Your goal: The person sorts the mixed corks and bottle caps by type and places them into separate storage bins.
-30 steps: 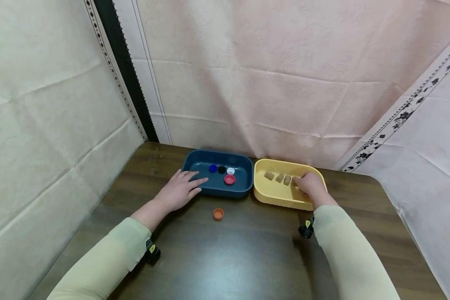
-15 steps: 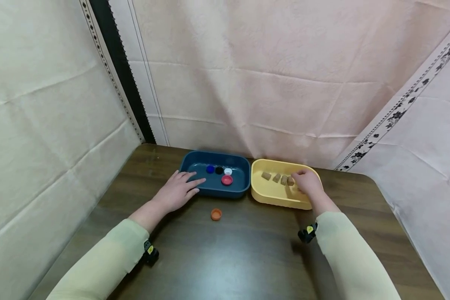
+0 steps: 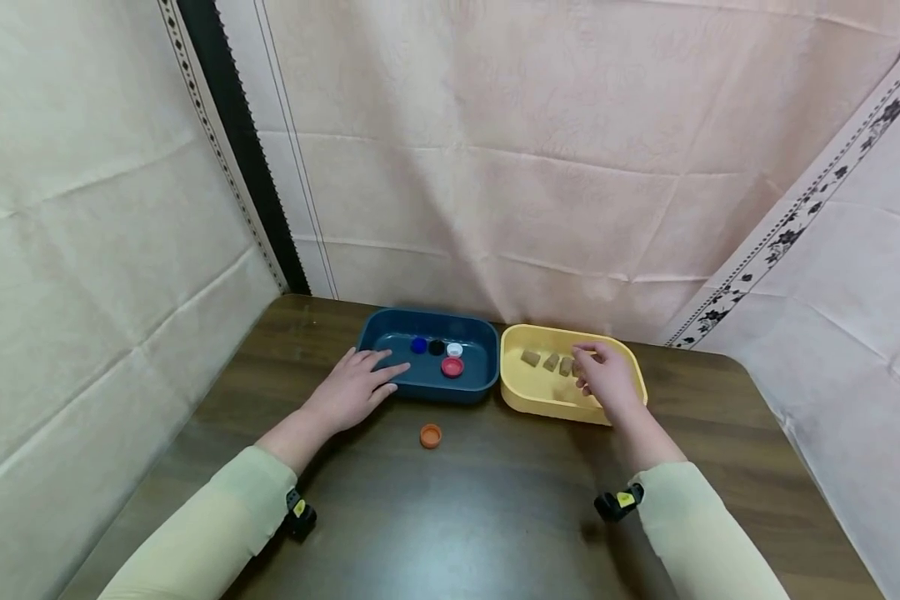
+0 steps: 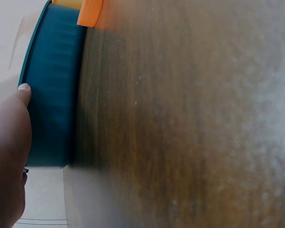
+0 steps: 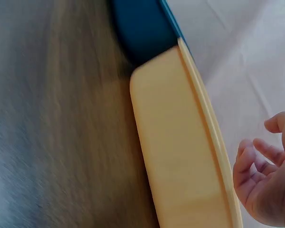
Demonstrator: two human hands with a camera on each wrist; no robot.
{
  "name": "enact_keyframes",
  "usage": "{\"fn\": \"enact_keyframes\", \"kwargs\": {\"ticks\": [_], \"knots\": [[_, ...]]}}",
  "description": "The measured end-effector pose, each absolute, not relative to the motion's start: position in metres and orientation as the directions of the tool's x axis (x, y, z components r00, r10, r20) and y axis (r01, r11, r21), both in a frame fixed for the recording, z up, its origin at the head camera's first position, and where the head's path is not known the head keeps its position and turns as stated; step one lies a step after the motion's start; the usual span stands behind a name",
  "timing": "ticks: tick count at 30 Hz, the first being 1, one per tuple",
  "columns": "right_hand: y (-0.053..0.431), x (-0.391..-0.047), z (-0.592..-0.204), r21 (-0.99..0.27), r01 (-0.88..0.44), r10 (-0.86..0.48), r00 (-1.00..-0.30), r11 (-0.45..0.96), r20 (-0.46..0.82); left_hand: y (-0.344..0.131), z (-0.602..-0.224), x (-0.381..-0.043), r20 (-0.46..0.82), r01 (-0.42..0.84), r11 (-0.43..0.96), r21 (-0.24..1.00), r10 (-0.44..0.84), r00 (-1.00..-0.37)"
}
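My left hand (image 3: 352, 387) lies over the left end of a dark blue tray (image 3: 438, 393), fingers spread and straight; in the left wrist view the thumb (image 4: 24, 90) is right at the rim. Inside that tray are a blue cap (image 3: 418, 345), a black cap (image 3: 437, 347), a white cap (image 3: 454, 350) and a red cap (image 3: 452, 367). Above the yellow tray (image 3: 555, 408) hovers my right hand (image 3: 609, 382), its fingers loosely bent and holding nothing. Several small brown cork-like pieces (image 3: 530, 357) stand in a row in the yellow tray, the rightmost partly hidden by the fingers.
An orange cap (image 3: 431, 436) sits on the brown wooden table (image 3: 435, 517), in front of the blue tray. Both trays stand side by side near the back edge. Pale cloth (image 3: 555, 208) hangs behind and on both sides.
My right hand has let go of the rightmost brown piece, leaving it at the row's end, and has lifted with its fingers loosened. The left hand stays at the blue tray.
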State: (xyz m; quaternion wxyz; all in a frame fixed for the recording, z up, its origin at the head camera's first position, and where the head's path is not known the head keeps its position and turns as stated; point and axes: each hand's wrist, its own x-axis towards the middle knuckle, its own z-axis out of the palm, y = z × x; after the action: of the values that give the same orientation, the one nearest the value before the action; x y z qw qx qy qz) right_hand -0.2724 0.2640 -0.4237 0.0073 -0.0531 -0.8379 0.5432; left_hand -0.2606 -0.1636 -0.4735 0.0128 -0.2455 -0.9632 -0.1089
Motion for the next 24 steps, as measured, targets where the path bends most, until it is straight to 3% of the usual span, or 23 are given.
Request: {"fn": "enact_keyframes", "kwargs": {"ticks": [7,24], "knots": [[0.238,-0.246,-0.423,-0.956,0.04,0.056,-0.998,0.29,-0.025,-0.163,-0.475,-0.261,0.082,0.475,0.857,0.198,0.469,-0.88],[0.211,-0.202,-0.429,-0.93,0.057,-0.101,-0.99,0.363,-0.1,-0.164,-0.475,-0.262,0.082,0.485,0.849,0.21,0.479,-0.874]]}}
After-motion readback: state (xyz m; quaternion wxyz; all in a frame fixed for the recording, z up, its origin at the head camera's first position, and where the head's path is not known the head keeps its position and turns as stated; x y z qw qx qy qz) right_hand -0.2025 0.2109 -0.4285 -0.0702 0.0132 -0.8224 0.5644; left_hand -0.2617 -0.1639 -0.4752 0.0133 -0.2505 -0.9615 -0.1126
